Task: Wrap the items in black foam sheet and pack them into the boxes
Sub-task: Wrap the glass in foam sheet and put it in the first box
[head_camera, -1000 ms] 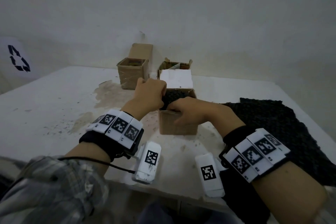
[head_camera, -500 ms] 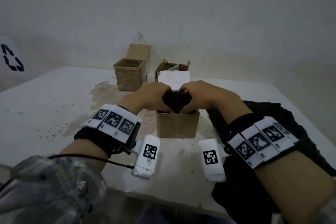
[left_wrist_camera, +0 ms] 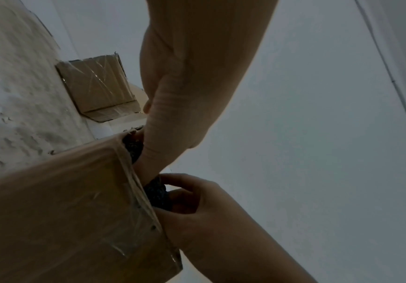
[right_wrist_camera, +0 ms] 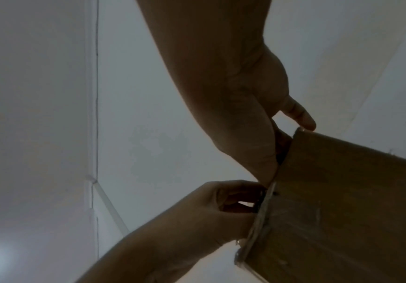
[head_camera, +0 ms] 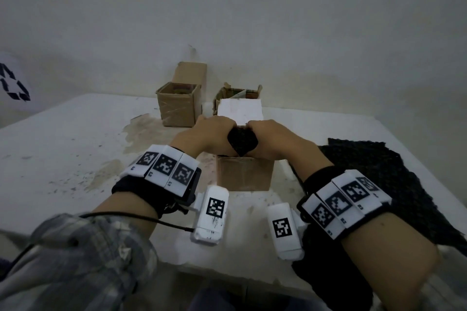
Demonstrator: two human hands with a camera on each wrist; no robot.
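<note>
Both hands have stayed on the black foam bundle (head_camera: 242,141), and it sits a little lower in the box (head_camera: 244,174) than before. The left hand (head_camera: 210,135) and right hand (head_camera: 272,137) curl their fingers around it, one on each side.

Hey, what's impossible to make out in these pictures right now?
- What the foam bundle wraps: head view, foam covers it.
- Inside of the near box: left hand and right hand cover its opening.
- Contents of the two back boxes: head view, too small.
- Right hand's fingertips: right wrist view, behind the box wall.
</note>
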